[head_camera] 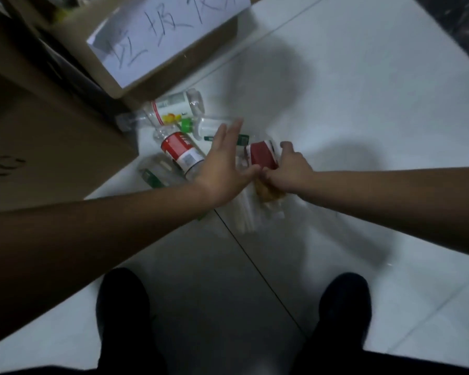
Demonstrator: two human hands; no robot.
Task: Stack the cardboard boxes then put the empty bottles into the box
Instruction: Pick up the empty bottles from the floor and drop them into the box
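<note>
Several empty clear plastic bottles lie on the white tiled floor beside the boxes. One has a red label (180, 151), another a white label with fruit (173, 106), and one a green cap (186, 124). My right hand (287, 169) grips a red-labelled bottle (261, 155) at the pile's right side. My left hand (222, 163) stretches flat over the pile with straight fingers and holds nothing. A large brown cardboard box (52, 142) stands at the left. Behind it sits a second box (157, 58) with a white handwritten sheet on its side.
Clear and white plastic wrapping (255, 212) lies on the floor under my hands. My two dark shoes (125, 307) stand at the bottom. White tile stretches away to the right, with a dark strip (460, 28) at the top right corner.
</note>
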